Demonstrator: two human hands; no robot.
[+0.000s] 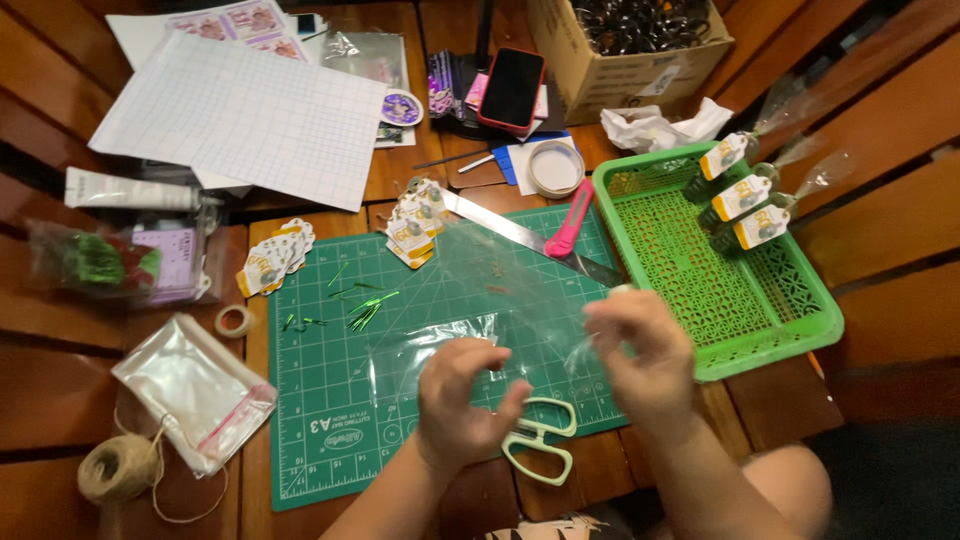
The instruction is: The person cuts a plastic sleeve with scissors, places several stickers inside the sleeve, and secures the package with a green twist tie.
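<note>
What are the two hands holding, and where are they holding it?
Both hold one clear plastic bag: the left hand pinches its near lower edge, the right hand its right edge.

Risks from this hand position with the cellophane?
1. Both hands, left hand and right hand, pinch a thin clear cellophane sheet; it may tear or crumple.
2. The pink utility knife and metal ruler lie just beyond the sheet; a snag seems possible.
3. The green wire bits on the cutting mat might cling to the film.
</note>
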